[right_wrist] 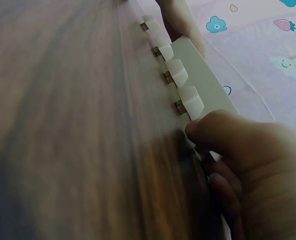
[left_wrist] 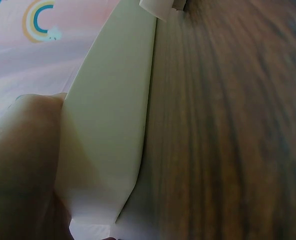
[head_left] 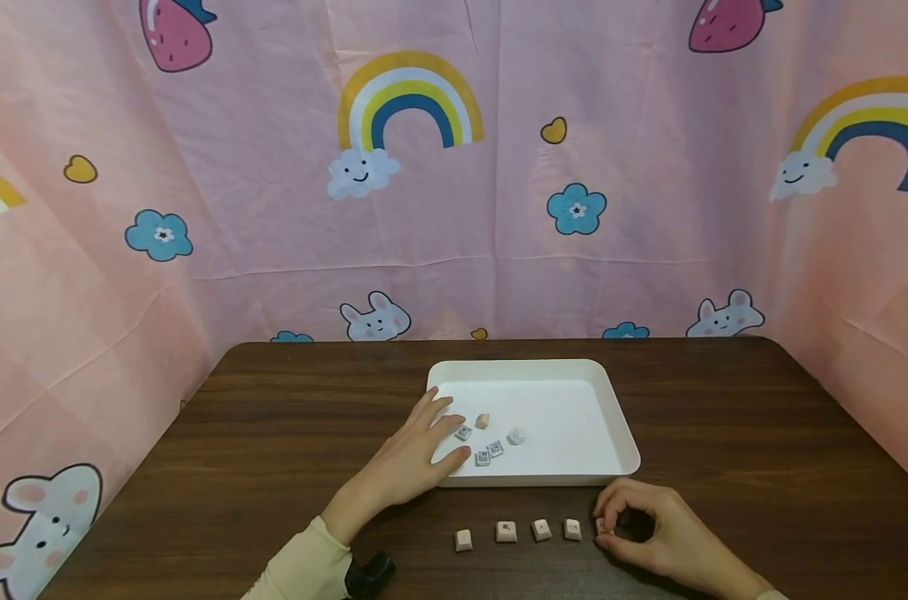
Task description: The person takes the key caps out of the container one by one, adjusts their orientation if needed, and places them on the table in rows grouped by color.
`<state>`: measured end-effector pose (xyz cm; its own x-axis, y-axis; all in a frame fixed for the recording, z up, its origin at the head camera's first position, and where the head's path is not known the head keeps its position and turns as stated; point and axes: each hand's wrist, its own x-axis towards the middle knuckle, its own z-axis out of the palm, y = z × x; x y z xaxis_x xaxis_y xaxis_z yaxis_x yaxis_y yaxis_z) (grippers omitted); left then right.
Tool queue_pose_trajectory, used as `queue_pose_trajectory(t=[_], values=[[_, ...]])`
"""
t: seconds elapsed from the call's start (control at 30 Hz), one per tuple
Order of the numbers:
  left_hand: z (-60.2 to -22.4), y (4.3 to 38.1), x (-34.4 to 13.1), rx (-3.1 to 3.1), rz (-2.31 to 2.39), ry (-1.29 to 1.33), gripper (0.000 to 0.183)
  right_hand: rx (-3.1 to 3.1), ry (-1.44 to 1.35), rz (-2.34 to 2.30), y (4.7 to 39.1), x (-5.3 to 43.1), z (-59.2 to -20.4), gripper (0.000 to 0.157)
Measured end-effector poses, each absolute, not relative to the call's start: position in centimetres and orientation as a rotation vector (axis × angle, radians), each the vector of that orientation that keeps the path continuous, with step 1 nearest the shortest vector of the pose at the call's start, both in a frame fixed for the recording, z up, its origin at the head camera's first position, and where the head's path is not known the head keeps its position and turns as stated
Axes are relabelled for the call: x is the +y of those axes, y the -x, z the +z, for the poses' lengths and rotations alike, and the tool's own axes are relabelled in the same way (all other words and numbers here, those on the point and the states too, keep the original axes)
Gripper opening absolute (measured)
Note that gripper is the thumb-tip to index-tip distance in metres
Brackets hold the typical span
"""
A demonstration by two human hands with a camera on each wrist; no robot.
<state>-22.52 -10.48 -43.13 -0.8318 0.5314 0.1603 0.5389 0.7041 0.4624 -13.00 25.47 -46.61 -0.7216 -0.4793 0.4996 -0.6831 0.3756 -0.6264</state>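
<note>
- White rectangular plastic tray (head_left: pixel 566 417): left hand (head_left: pixel 415 457) over left side, fingers spread wide.
- Beige blocky keycap (head_left: pixel 600 526): pinched by right hand (head_left: pixel 667 535), beside four similar keycaps (head_left: pixel 506 532).

A shallow white tray (head_left: pixel 574 425) lies by the far edge of the dark wood-grained surface (head_left: pixel 311 400), the left hand (head_left: pixel 416 446) over its left edge. Five scattered keycaps (head_left: pixel 495 449) lie in its left half. Four cream keycaps (head_left: pixel 506 532) sit in a spaced row before its near edge; the right hand (head_left: pixel 660 525) pinches another keycap (head_left: pixel 600 526) at the row's right end.
</note>
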Motion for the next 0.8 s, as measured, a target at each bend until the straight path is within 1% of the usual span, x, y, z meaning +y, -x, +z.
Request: queue_pose_trajectory(t=[0.27, 0.8], values=[[-43.12, 22.52, -10.5, -2.89, -0.784, 0.904, 0.055, -2.381, -1.093, 1.244, 13.1, 25.45, -46.36, 0.033], [-43.04, 22.44, -10.43, -2.901, -0.783, 0.895, 0.056, -2.383, -1.086, 1.261, 13.09, 25.51, -46.45, 0.031]])
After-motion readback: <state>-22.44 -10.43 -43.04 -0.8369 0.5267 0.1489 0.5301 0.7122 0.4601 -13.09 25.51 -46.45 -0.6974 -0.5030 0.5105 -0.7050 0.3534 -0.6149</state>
